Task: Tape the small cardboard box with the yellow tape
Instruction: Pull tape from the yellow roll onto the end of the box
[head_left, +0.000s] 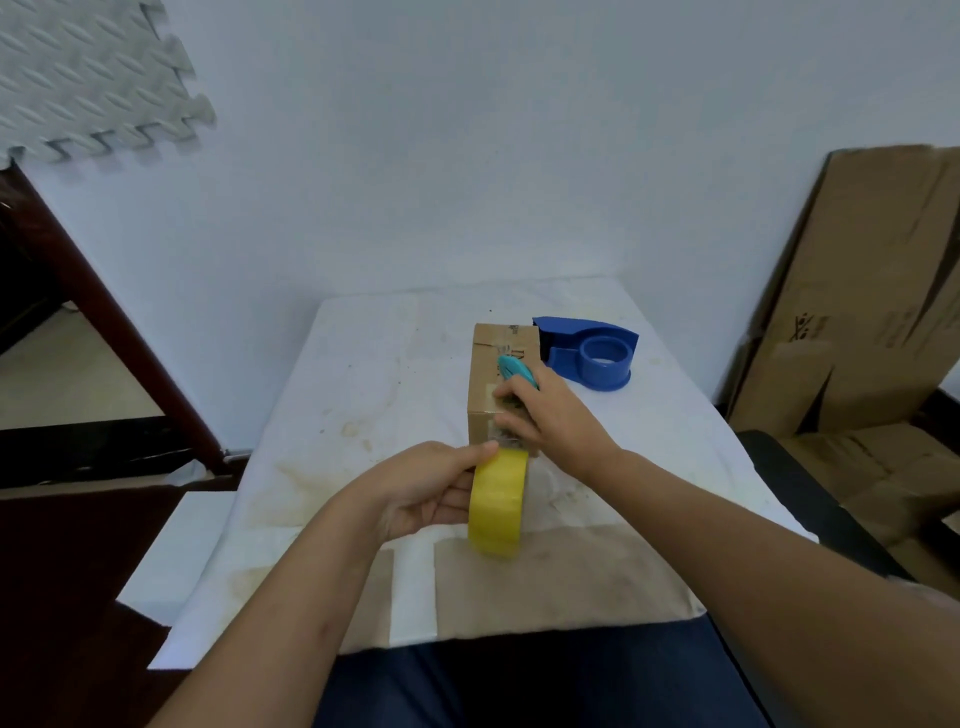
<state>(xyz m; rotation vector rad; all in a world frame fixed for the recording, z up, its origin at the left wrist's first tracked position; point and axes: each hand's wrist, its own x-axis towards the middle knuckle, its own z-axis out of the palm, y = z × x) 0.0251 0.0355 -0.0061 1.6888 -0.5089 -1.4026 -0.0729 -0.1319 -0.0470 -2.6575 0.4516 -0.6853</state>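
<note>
A small brown cardboard box stands in the middle of the white-covered table. My left hand grips a roll of yellow tape on edge, just in front of the box's near face. A stretch of tape runs from the roll up to the box's near top edge. My right hand rests on the box's near right part and holds a small teal cutter, its tip lying on the box top. Whether the tape is cut is too blurred to tell.
A blue tape dispenser sits right behind the box to the right. Flattened cardboard boxes lean against the wall at the right. A dark wooden frame slants at the left. A foam mat hangs top left.
</note>
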